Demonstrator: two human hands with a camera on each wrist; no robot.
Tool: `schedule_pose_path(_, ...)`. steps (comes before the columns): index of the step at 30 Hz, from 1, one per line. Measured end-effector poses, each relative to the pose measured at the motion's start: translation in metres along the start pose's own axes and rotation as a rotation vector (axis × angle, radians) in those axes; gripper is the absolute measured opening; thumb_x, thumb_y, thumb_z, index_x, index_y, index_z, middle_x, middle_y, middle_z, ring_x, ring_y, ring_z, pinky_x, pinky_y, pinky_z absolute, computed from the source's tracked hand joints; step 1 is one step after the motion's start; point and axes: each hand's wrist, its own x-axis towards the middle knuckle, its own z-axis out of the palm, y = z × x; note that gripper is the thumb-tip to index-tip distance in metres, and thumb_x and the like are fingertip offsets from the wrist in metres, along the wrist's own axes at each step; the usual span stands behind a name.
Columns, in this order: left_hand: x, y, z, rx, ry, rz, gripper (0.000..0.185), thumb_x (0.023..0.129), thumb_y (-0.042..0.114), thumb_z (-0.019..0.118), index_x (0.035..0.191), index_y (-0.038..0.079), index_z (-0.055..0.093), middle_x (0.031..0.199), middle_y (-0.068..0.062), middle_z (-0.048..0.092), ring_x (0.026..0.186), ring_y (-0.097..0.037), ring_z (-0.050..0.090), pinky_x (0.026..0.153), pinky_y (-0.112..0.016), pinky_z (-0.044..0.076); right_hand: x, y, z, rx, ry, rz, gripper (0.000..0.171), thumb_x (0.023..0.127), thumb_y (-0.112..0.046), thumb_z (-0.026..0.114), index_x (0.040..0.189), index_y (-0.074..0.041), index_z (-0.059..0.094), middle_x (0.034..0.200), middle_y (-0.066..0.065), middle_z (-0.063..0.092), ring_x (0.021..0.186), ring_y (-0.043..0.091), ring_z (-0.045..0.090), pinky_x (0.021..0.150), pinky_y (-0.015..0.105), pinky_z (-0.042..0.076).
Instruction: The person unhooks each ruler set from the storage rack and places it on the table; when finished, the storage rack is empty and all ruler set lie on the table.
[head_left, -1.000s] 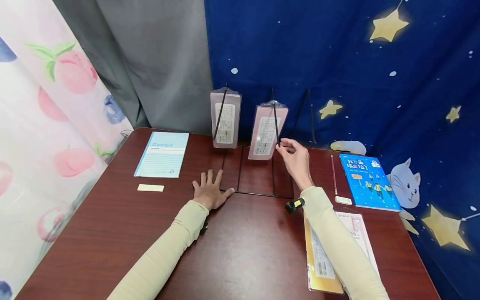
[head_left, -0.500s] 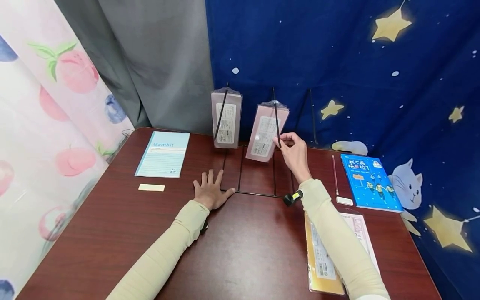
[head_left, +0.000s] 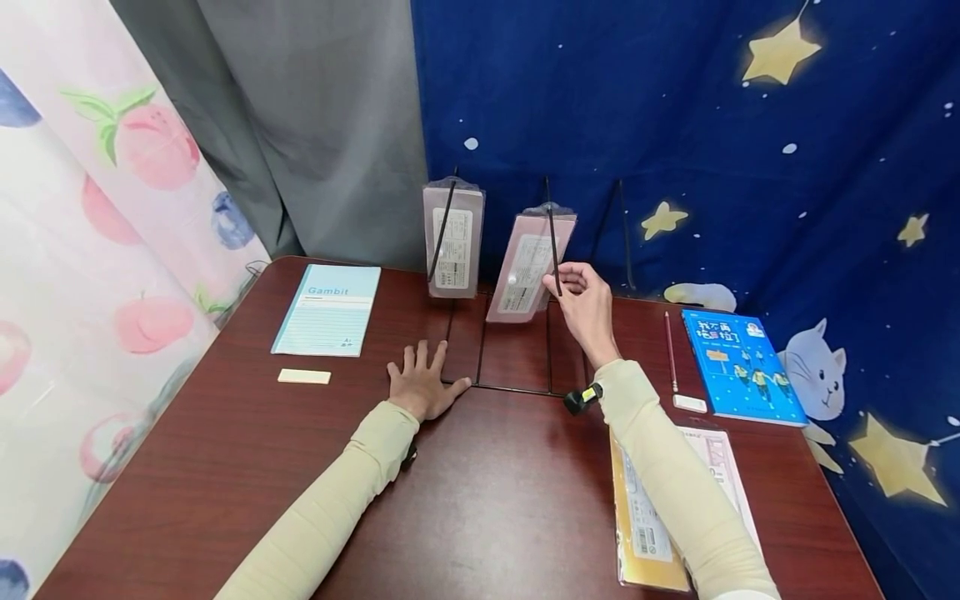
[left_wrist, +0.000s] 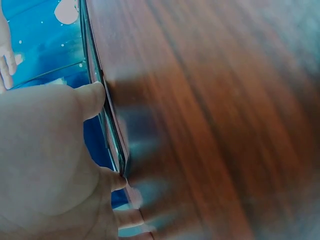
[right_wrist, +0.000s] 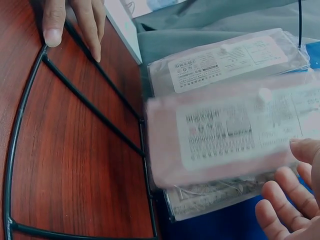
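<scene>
Head view: right hand pinches the tilted pink packet on the wire rack; left hand, fingers flat, steadies the rack base. Next, I judge, the packet needs straightening upright.

Dark red-brown wood grain on the table. Pale pink packets with white printed labels, hung on a black wire rack. Light blue, lined notebook; cream eraser. Bright blue book with cartoon figures, beside a red pencil. Yellow-edged packet under a cream sleeve. Navy backdrop with yellow stars, white dots and a pale cat; grey curtain; white cloth with pink peaches
</scene>
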Motion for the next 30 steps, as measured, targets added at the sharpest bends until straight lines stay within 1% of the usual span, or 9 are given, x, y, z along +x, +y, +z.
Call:
schedule_pose_path(4,0.0002,0.0002,0.0,0.002,0.006,0.0,0.087,0.103,0.068,0.039,0.169,0.02,0.01,0.174,-0.02,0.011,0.162,-0.043,0.01,0.123,-0.07,0.016,-0.0008,-0.0012,0.0001,0.0,-0.002,0.004,0.038,0.089,-0.024,0.084,0.117,-0.002,0.071,0.102,0.02,0.077,0.083,0.0,0.064,0.079,0.014,0.049)
schedule_pose_path(7,0.0032,-0.0006,0.002,0.011,0.003,0.001,0.088,0.103,0.07,0.037,0.169,0.021,0.007,0.174,-0.02,0.009,0.162,-0.043,0.008,0.123,-0.07,0.015,-0.0004,-0.0015,-0.0001,-0.015,-0.001,-0.001,0.038,0.089,-0.027,0.084,0.117,-0.003,0.072,0.099,0.019,0.077,0.082,-0.001,0.063,0.079,0.013,0.047)
schedule_pose_path(12,0.0081,-0.0023,0.0053,0.016,0.0,0.003,0.089,0.101,0.073,0.036,0.169,0.022,0.006,0.175,-0.02,0.008,0.162,-0.043,0.007,0.123,-0.071,0.015,0.0,-0.001,-0.0022,-0.037,0.016,-0.007,0.033,0.089,-0.029,0.083,0.108,-0.002,0.074,0.093,0.016,0.073,0.073,0.0,0.06,0.073,0.013,0.045)
schedule_pose_path(16,0.0091,-0.0033,0.006,0.013,-0.006,-0.002,0.09,0.101,0.073,0.037,0.169,0.023,0.006,0.175,-0.02,0.008,0.162,-0.043,0.006,0.123,-0.071,0.014,-0.0011,-0.002,-0.0035,-0.046,-0.006,-0.005,0.033,0.09,-0.031,0.083,0.102,-0.003,0.074,0.094,0.017,0.076,0.074,-0.004,0.062,0.073,0.012,0.046)
schedule_pose_path(21,0.0089,-0.0038,0.006,0.009,-0.005,-0.001,0.09,0.101,0.073,0.037,0.169,0.022,0.006,0.175,-0.02,0.008,0.162,-0.043,0.007,0.123,-0.071,0.014,-0.0021,-0.0042,-0.0024,-0.011,-0.032,0.003,0.033,0.09,-0.03,0.083,0.104,-0.002,0.073,0.099,0.02,0.079,0.08,-0.007,0.066,0.076,0.013,0.051)
schedule_pose_path(23,0.0087,-0.004,0.0062,0.009,-0.006,0.001,0.09,0.101,0.073,0.037,0.169,0.022,0.006,0.175,-0.02,0.008,0.162,-0.043,0.007,0.123,-0.071,0.014,-0.0023,-0.0048,-0.0016,0.013,-0.04,0.008,0.032,0.09,-0.028,0.083,0.106,-0.002,0.072,0.099,0.02,0.079,0.08,-0.002,0.069,0.074,0.014,0.053)
schedule_pose_path(26,0.0082,-0.0041,0.0063,0.006,-0.005,0.001,0.089,0.101,0.073,0.037,0.169,0.023,0.007,0.175,-0.019,0.009,0.162,-0.042,0.007,0.123,-0.071,0.015,-0.0031,-0.0053,-0.0008,0.052,-0.053,0.015,0.031,0.091,-0.025,0.082,0.108,0.0,0.073,0.099,0.022,0.078,0.08,0.014,0.076,0.069,0.016,0.056)
schedule_pose_path(28,0.0075,-0.0037,0.0061,0.006,-0.004,0.001,0.089,0.101,0.073,0.037,0.169,0.023,0.007,0.175,-0.019,0.009,0.162,-0.042,0.008,0.123,-0.071,0.015,-0.0042,-0.0056,-0.0011,0.074,-0.06,0.016,0.03,0.091,-0.023,0.082,0.108,0.001,0.073,0.098,0.024,0.078,0.081,0.026,0.076,0.067,0.018,0.057)
schedule_pose_path(30,0.0067,-0.003,0.0055,0.003,0.002,0.002,0.089,0.101,0.073,0.037,0.169,0.023,0.008,0.174,-0.019,0.01,0.162,-0.042,0.009,0.123,-0.071,0.015,-0.0059,-0.006,-0.0023,0.089,-0.065,0.017,0.031,0.092,-0.022,0.081,0.108,0.004,0.074,0.098,0.026,0.077,0.08,0.032,0.076,0.067,0.021,0.059)
